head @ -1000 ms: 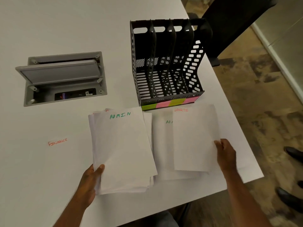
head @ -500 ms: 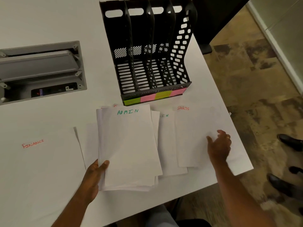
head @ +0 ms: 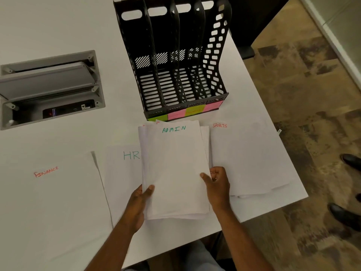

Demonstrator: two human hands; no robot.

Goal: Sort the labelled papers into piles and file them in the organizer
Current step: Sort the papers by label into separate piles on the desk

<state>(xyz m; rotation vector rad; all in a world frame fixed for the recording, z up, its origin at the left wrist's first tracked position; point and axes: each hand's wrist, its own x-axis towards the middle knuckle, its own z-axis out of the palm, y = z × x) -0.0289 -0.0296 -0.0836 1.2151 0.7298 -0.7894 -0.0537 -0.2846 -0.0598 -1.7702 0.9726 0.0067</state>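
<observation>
A stack of white papers [head: 173, 169] with ADMIN in green on the top sheet is held over the white table. My left hand [head: 139, 204] grips its lower left edge and my right hand [head: 216, 184] grips its right edge. A sheet marked SPORTS [head: 248, 157] lies to the right, an HR sheet [head: 123, 173] shows at the left of the stack, and a FINANCE sheet [head: 58, 194] lies further left. The black slotted organizer [head: 175, 61] stands behind the papers with coloured sticky labels on its front lip. Its slots hold nothing.
A grey recessed power box [head: 48, 89] with its lid up sits in the table at the left. The table edge [head: 277, 210] runs close on the right, with patterned floor beyond. Another person's dark shoes [head: 349, 163] stand at the far right.
My right hand left the SPORTS sheet and moved left onto the ADMIN stack's right edge. The view shifted, so the HR sheet shows at the left.
</observation>
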